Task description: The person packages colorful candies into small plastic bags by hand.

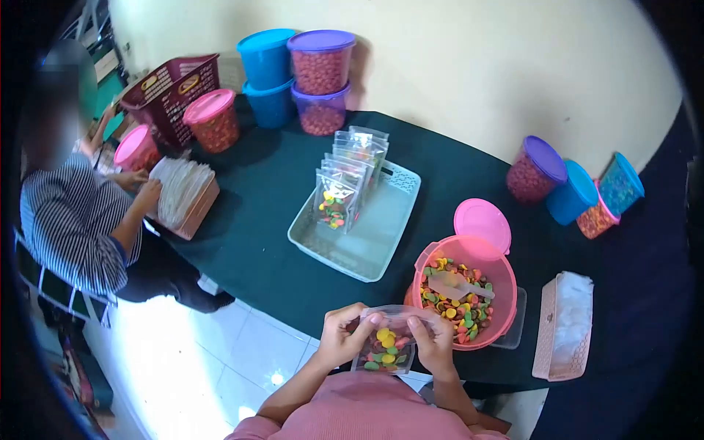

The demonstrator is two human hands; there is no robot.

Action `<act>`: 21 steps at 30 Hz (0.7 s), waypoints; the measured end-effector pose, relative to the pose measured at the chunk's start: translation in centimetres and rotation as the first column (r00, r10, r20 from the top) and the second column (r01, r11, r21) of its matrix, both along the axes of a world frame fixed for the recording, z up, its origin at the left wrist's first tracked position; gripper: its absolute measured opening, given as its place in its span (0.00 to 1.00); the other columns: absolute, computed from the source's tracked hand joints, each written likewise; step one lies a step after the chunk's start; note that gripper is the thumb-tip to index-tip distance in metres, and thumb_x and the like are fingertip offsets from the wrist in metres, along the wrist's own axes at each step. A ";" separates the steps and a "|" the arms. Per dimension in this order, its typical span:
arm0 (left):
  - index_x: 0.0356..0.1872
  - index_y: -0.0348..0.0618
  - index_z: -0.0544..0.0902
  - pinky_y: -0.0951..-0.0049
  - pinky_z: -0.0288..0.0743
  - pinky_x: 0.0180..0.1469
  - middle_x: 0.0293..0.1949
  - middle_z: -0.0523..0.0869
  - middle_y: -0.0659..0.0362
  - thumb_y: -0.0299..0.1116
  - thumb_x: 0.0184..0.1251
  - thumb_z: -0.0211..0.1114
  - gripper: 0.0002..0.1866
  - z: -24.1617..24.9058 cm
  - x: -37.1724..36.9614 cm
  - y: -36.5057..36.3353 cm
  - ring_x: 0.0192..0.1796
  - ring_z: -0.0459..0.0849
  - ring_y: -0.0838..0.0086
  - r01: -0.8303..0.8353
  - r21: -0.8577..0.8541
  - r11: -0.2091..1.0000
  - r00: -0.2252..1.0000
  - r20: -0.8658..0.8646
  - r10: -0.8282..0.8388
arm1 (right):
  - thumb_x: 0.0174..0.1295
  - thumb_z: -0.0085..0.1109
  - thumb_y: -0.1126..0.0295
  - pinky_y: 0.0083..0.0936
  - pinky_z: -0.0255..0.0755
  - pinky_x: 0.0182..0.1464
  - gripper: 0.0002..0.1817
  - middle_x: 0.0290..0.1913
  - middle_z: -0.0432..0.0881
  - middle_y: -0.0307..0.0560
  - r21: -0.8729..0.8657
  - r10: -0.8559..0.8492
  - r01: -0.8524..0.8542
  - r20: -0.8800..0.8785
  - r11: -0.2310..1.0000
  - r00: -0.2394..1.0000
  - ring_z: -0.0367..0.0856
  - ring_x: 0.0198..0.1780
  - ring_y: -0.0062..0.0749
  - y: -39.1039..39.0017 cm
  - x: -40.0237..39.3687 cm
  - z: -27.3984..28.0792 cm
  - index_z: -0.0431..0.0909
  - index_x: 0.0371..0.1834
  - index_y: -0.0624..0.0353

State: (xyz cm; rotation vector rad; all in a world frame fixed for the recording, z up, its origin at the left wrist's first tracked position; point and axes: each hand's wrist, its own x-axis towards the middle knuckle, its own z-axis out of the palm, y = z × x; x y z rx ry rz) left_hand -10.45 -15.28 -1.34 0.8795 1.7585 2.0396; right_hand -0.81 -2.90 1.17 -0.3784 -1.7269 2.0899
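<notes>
Clear plastic bag (383, 353) with coloured pieces (386, 340) hung between left hand (346, 336) and right hand (434, 340), each pinched closed on its top edge. Pink tub (487, 254), scoop (453, 284) inside, stood just beyond the right hand.

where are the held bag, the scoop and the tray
Held bag (386, 350), head view: its filled lower part
Scoop (447, 285), head view: its broad end
Tray (359, 253), head view: its bare floor
</notes>
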 end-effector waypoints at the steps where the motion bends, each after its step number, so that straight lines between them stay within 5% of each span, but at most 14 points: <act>1: 0.27 0.34 0.78 0.85 0.65 0.24 0.22 0.79 0.62 0.30 0.60 0.57 0.08 -0.1 0.2 -0.2 0.24 0.72 0.87 0.004 -0.039 0.999 1.000 0.026 -0.003 | 0.60 0.49 0.71 0.16 0.75 0.26 0.10 0.31 0.80 0.49 0.015 -0.024 0.024 0.003 1.000 1.000 0.79 0.31 0.23 -0.1 -0.2 -0.4 0.75 0.33 0.71; 8: 0.31 0.34 0.77 0.83 0.69 0.29 0.26 0.79 0.62 0.26 0.59 0.58 0.05 0.5 1.4 -1.7 0.29 0.75 0.85 -0.058 0.011 0.998 0.987 0.149 0.055 | 0.59 0.49 0.73 0.09 0.66 0.21 0.09 0.27 0.80 0.45 0.207 0.084 -0.075 -0.032 0.975 0.996 0.73 0.20 0.15 -0.5 -1.4 -2.1 0.75 0.31 0.69; 13: 0.27 0.34 0.77 0.85 0.69 0.24 0.23 0.78 0.61 0.25 0.59 0.58 0.04 -1.0 0.2 -2.7 0.24 0.76 0.85 -0.133 -0.005 0.991 0.990 0.036 0.133 | 0.58 0.52 0.74 0.10 0.69 0.25 0.08 0.29 0.79 0.44 0.006 0.149 -0.149 -0.093 0.989 0.984 0.76 0.31 0.17 -1.4 -2.8 -3.8 0.75 0.33 0.69; 20: 0.27 0.36 0.76 0.86 0.68 0.23 0.23 0.78 0.62 0.25 0.58 0.58 0.03 -1.4 -3.9 -3.2 0.24 0.75 0.86 0.022 -0.005 1.000 0.985 0.170 -0.021 | 0.56 0.54 0.73 0.10 0.69 0.24 0.08 0.30 0.78 0.43 -0.093 0.254 -0.250 0.026 0.964 0.967 0.75 0.28 0.16 -1.6 -6.5 -3.8 0.75 0.35 0.68; 21: 0.27 0.36 0.76 0.86 0.68 0.23 0.23 0.78 0.63 0.25 0.58 0.58 0.03 -1.5 -4.7 -3.3 0.24 0.75 0.87 0.030 -0.033 0.999 0.986 0.163 -0.025 | 0.56 0.54 0.73 0.10 0.68 0.22 0.08 0.27 0.76 0.41 0.000 0.208 -0.208 -0.016 0.978 0.978 0.74 0.25 0.15 -1.9 -7.4 -4.6 0.75 0.33 0.68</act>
